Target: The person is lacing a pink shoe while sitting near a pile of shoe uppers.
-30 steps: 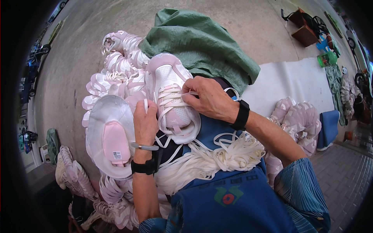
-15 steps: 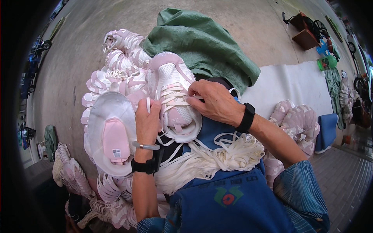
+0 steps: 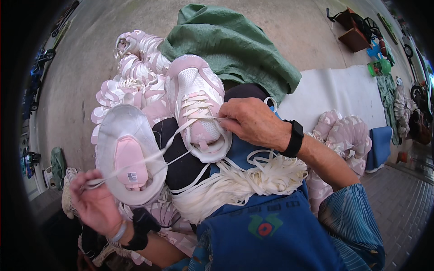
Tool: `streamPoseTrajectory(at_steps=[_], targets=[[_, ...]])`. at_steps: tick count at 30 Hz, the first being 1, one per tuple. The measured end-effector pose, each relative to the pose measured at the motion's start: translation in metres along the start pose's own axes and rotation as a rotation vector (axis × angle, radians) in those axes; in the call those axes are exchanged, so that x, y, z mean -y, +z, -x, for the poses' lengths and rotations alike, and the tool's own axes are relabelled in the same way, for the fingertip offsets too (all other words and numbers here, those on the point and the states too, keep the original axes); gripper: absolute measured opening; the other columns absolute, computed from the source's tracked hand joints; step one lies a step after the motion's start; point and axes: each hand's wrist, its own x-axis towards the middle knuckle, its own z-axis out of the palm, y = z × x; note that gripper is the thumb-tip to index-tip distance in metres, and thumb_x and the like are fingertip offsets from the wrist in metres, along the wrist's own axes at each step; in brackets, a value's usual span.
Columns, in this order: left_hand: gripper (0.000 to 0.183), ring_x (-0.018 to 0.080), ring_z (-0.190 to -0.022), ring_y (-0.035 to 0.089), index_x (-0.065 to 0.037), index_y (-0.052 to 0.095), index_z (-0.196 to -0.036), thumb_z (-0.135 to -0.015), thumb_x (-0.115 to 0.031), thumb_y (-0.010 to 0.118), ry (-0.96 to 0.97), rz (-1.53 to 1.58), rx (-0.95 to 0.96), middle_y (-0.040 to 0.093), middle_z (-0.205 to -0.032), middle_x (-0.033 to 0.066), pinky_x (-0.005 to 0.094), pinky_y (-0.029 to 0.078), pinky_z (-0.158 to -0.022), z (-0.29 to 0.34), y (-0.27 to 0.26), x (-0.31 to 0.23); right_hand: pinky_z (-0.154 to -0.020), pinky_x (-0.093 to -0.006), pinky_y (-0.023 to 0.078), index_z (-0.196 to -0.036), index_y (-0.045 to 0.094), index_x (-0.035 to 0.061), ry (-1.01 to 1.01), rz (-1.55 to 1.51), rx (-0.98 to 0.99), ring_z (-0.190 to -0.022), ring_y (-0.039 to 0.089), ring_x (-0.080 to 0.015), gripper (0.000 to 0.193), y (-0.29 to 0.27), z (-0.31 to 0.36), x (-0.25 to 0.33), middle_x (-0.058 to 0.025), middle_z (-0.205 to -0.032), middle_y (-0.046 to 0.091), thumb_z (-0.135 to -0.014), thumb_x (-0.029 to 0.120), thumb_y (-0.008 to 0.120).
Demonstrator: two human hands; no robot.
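Note:
A white and pink sneaker upper lies in front of me, toe pointing away, with white lacing crossing its front. My right hand pinches the lace at the upper's right eyelet edge. Out to the left, my left hand is palm up, slightly blurred, its fingers curled on a white shoelace that stretches taut from the upper. Beneath that lace sits another upper, showing its pale inside and a pink tongue. A thick bundle of loose cream laces rests across my lap, over a blue apron.
Stacked pink-white uppers fill the left, with another pile at right. Behind the work lies a green sack; a white sheet covers floor at right. A brown box-like object stands farther off.
My left hand has swung from beside the upper down to the far left, drawing the lace out with it. My right hand has stayed by the eyelets, now lower and more closed.

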Motion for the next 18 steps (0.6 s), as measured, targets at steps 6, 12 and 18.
streamPoseTrajectory(at_steps=[6,12,18], targets=[[0.02,0.0247,-0.089,0.052,0.007,0.052,-0.101,-0.095,-0.011,0.045,0.353,0.187,-0.675,0.055,-0.107,0.0152,0.0367,0.041,-0.081,0.024,-0.089,-0.065,-0.062,-0.037,0.048,-0.089,0.062,0.0023,-0.171,0.184,-0.256,-0.07,0.061,-0.0294,0.012,-0.018,-0.002,-0.003,-0.0116,-0.079,0.059,-0.079,0.01,0.064],[0.033,0.003,-0.049,0.032,0.005,0.052,-0.107,-0.099,-0.026,0.041,-0.246,-0.063,-0.465,0.045,-0.073,0.0018,0.0186,0.026,-0.039,0.043,-0.027,-0.006,-0.064,-0.0328,0.05,-0.086,0.064,0.0003,-0.018,-0.378,0.116,-0.072,0.063,-0.0287,0.012,-0.017,-0.002,0.038,-0.0132,-0.079,0.065,-0.083,0.012,0.062],[0.032,-0.0012,-0.047,0.034,0.002,0.056,-0.115,-0.098,-0.022,0.046,-0.681,-0.387,0.112,0.064,-0.084,0.0061,0.016,0.028,-0.039,0.018,0.06,0.126,-0.068,-0.0428,0.048,-0.092,0.058,0.0031,-0.219,-0.249,0.212,-0.078,0.059,-0.0353,0.014,0.043,0.024,0.085,-0.0143,-0.083,0.059,-0.084,0.013,0.061]])
